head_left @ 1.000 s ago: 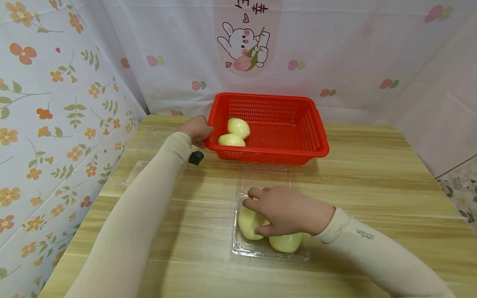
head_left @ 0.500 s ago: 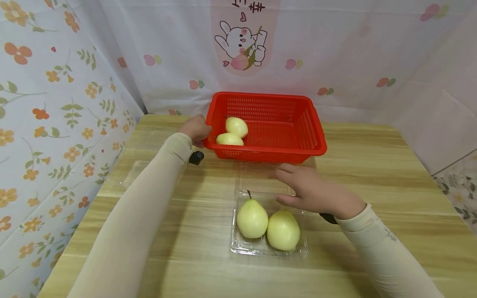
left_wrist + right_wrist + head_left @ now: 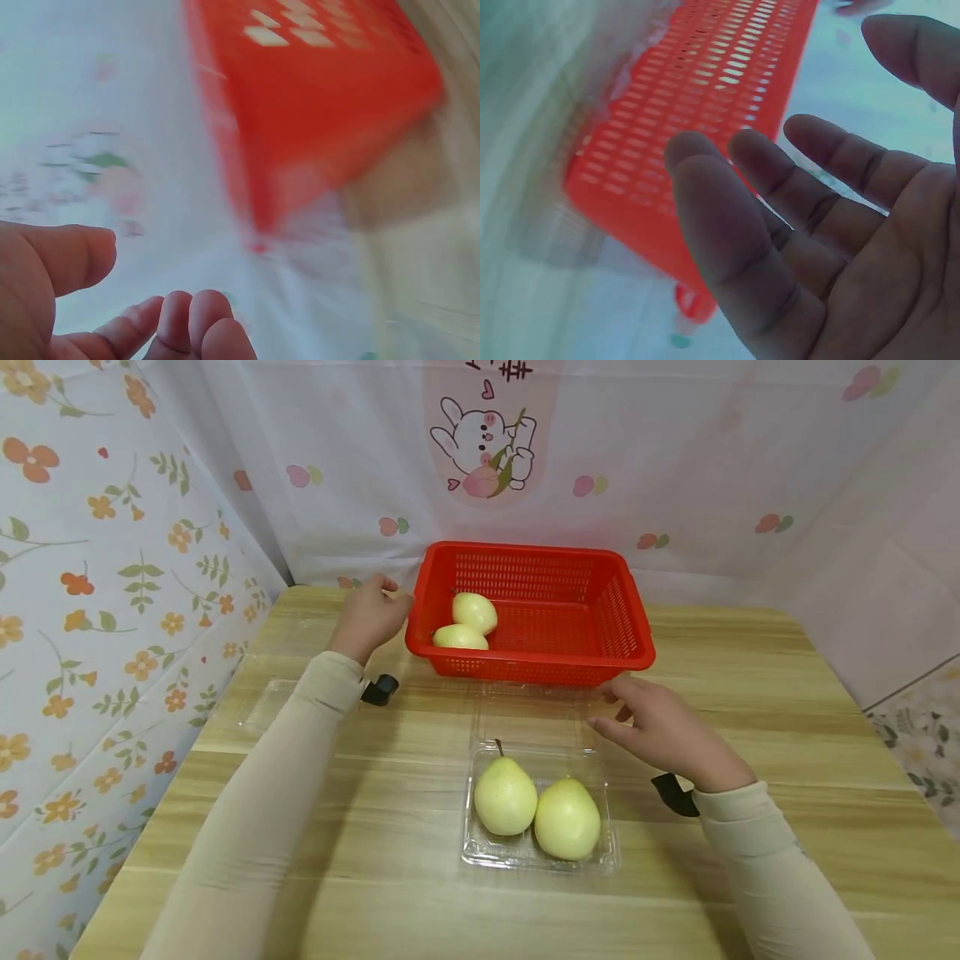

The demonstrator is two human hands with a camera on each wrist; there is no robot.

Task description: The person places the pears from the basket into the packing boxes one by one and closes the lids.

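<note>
A red plastic basket (image 3: pixel 622 610) stands at the back of the wooden table with two pale yellow-green pears (image 3: pixel 467 620) in its left part. My left hand (image 3: pixel 369 612) hovers just left of the basket's left rim, fingers loose, holding nothing; the left wrist view shows the basket (image 3: pixel 315 97) blurred. My right hand (image 3: pixel 656 720) is open near the basket's front right corner, palm empty in the right wrist view (image 3: pixel 810 247). In front lies a clear plastic clamshell tray (image 3: pixel 603 852) holding two more pears (image 3: pixel 536 806), its lid folded back toward the basket.
Another clear plastic tray (image 3: pixel 258 702) lies at the table's left edge. Flowered cloth walls close in the left, back and right sides. Bare wooden tabletop (image 3: pixel 787 710) extends to the right of the basket and tray.
My right hand lifted off the pears in the tray and moved back and right toward the basket's front corner. My left hand let go of the basket's left rim and drew slightly away.
</note>
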